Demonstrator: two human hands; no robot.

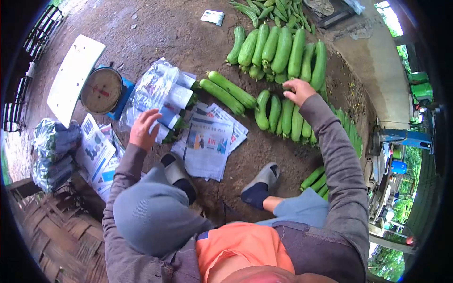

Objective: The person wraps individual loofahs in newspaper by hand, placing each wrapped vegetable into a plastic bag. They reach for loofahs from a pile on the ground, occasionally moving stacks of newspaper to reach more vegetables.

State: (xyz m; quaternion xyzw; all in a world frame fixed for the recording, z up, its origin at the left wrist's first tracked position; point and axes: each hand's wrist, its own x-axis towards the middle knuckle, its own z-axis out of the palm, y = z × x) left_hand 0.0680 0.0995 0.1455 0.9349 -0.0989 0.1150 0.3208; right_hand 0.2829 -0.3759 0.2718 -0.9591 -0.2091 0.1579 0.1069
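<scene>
My left hand (145, 129), fingers spread and empty, is at the edge of a clear plastic bag (150, 89). Newspaper-wrapped gourds (179, 96) lie in and beside that bag, their green ends poking out. My right hand (298, 91) is open, fingers curved and thumb apart, over the near row of long green gourds (287, 118). Behind it lies a larger pile of long green gourds (283, 47). Between my hands, two loose gourds (227, 95) lie side by side on the ground. Newspaper sheets (207, 146) are spread in front of my feet.
A blue scale (101, 90) with a round pan stands at the left beside a white board (75, 78). Farther left are a filled plastic bag (54, 151) and more newspapers (96, 151). Slender green vegetables (278, 10) lie at the back. More gourds (314, 179) lie near my right knee.
</scene>
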